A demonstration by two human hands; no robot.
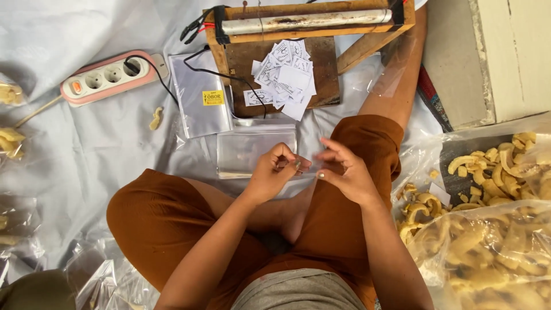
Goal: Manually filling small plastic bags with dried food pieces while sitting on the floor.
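Floor covered with a pale, wrinkled plastic sheet (pixel 86 149), glossy and creased. Seated cross-legged on it, in rust-brown trousers (pixel 155 224). Left hand (pixel 274 172) curled, fingers bent inward toward the thumb, seemingly pinching something small and thin; too tiny to tell what. Right hand (pixel 344 172) just beside it, fingers loosely spread and slightly bent, thumb toward the left hand, clamped on nothing visible. Both hands hovering over the near edge of a stack of clear plastic bags (pixel 252 149): flat, rectangular, shiny, long axis running left to right, lying just in front of the knees.

Beyond the stack, a wooden heat sealer (pixel 310 23) with a metal bar across its top, long axis also left to right, red and black wires at its left end. On its dark base, a loose heap of small white paper labels (pixel 284 77). Left of that, a flat silvery pack of bags (pixel 201 97) with a yellow sticker, then a pink-and-white power strip (pixel 109 77), angled. At right, curved pale-yellow crackers (pixel 493 229), ridged and curled, heaped in large clear bags.
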